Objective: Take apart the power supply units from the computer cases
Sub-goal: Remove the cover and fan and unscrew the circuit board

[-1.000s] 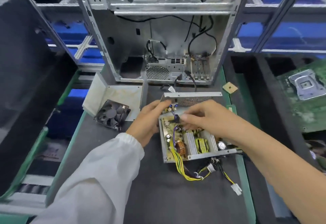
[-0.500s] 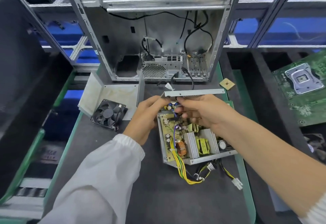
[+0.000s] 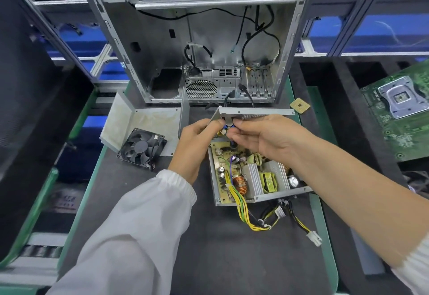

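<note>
An opened power supply unit (image 3: 250, 176) lies on the dark mat, its circuit board, heat sinks, copper coil and yellow wires exposed. My left hand (image 3: 195, 139) grips the far left corner of its metal back wall (image 3: 255, 111). My right hand (image 3: 262, 137) pinches small blue wires or a connector just behind that wall, above the board. The output cable bundle (image 3: 274, 220) trails off the unit's near side. Behind stands the empty silver computer case (image 3: 209, 39), open toward me.
A black cooling fan (image 3: 142, 147) rests on the detached metal cover (image 3: 148, 120) at the left. A small CPU chip (image 3: 300, 106) lies right of the case. A green motherboard (image 3: 399, 111) sits in a bin at right. A dark bin stands at left.
My right hand has moved from the board up to the back wall, meeting my left hand there. The view has tilted slightly, shifting the case and unit lower in the frame.
</note>
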